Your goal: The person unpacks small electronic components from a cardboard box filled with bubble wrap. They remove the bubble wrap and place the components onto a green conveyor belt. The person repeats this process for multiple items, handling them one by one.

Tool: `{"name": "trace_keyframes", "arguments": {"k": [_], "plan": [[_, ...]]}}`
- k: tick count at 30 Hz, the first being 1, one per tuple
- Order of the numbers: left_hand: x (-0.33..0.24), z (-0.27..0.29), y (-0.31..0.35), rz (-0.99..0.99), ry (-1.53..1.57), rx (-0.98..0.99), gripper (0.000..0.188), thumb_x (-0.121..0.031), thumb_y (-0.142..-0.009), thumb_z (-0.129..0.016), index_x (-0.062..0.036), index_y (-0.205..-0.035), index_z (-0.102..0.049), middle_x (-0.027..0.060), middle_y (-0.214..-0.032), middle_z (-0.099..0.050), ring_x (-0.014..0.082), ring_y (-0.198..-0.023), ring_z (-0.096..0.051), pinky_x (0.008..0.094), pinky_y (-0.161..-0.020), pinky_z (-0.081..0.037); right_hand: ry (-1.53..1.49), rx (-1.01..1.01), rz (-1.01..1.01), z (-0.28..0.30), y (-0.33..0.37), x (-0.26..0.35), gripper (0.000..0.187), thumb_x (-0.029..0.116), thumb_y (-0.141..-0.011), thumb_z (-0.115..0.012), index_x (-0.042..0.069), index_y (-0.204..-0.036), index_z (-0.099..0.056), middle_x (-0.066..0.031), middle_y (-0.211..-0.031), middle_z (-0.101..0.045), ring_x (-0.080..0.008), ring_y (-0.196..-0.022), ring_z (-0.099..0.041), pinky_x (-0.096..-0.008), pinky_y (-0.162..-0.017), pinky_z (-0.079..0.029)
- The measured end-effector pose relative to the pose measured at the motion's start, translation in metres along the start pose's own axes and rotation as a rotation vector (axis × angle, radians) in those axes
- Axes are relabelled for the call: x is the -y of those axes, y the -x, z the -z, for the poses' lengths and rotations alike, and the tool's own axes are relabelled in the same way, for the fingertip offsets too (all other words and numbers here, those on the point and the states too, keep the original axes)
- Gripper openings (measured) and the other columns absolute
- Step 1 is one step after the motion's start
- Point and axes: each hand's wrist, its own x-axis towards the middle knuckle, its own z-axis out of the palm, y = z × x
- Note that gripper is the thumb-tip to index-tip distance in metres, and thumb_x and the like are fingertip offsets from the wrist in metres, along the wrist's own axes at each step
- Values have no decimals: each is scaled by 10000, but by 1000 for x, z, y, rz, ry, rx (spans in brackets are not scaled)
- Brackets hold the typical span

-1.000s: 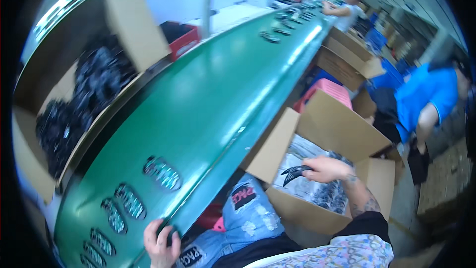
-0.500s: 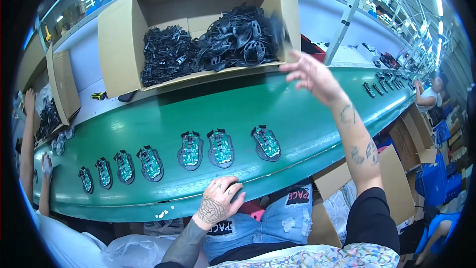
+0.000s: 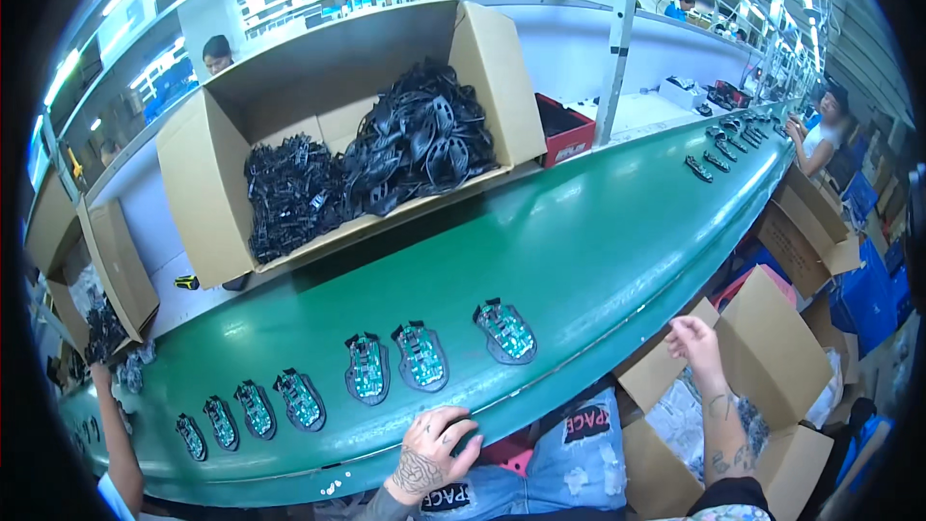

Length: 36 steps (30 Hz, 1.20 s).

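Note:
My left hand (image 3: 436, 452) rests at the belt's near edge, fingers loosely bent, thumb apart, nothing in it. To the right, my right hand (image 3: 694, 342) hovers beside an open carton (image 3: 772, 352), its fingers loosely curled and no object visible in them. On the green conveyor belt (image 3: 579, 251) lies a row of green circuit boards on black mouse-shaped bases. The closest ones are a single board (image 3: 505, 333) at the right and a pair, one (image 3: 422, 357) beside another (image 3: 367, 369). Several smaller-looking ones, such as this board (image 3: 299, 400), continue leftward.
Beyond the belt stands a large cardboard box (image 3: 203, 222) heaped with black plastic parts (image 3: 424, 135). A red box (image 3: 564, 130) is next to it. A co-worker's arm (image 3: 116, 434) reaches in at left; another person (image 3: 820, 135) sits far right. More boards (image 3: 714, 159) lie up the belt.
My right hand has come down and back from the large box to the carton side, its spread fingers now curled. A dark blur at that box is gone. The view has shifted; my left hand stays put.

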Motion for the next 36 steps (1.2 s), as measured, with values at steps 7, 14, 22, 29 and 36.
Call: {"name": "trace_keyframes", "arguments": {"k": [7,14,22,29,36], "plan": [[2,-4,-6,22,-42,92,284,-136,-702,-765,-82,-944,-626,116,-1064,-610,312,-963,-604,417,-818,-492,10,-57,240,-18,-6,-47,161,117,-919,-640,24,-1047,-609,-9,-841,-640,-60,-732,-589,-210,-653,-487],[-4,-13,-16,-10,-123,175,367,-189,-660,-810,-92,-962,-626,111,-1095,-601,315,-1020,-584,424,-849,-473,136,-402,227,41,36,-111,103,108,-920,-633,9,-911,-660,0,-746,-647,-45,-662,-574,-211,-593,-482],[-16,-11,-23,-114,-111,324,627,-202,-672,-841,-68,-1222,-572,221,-1279,-515,433,-1156,-477,514,-967,-388,1087,-516,-245,172,145,-222,455,359,-803,-697,91,-1159,-606,-230,-1266,-536,-374,-1142,-529,-475,-940,-449],[-20,-22,-42,-116,-172,377,616,-244,-708,-809,-69,-1242,-556,212,-1288,-509,425,-1188,-471,528,-980,-381,1010,-606,-879,247,225,-273,916,601,-849,-539,56,-1507,-209,-342,-1498,-208,-475,-1393,-221,-469,-1155,-210],[-28,-24,-42,-116,-221,384,546,-276,-761,-797,-21,-1190,-574,231,-1239,-537,430,-1118,-528,490,-950,-440,1055,-744,-681,256,202,-276,738,466,-825,-622,58,-1401,-406,-262,-1414,-403,-420,-1307,-377,-470,-1086,-328]]}}
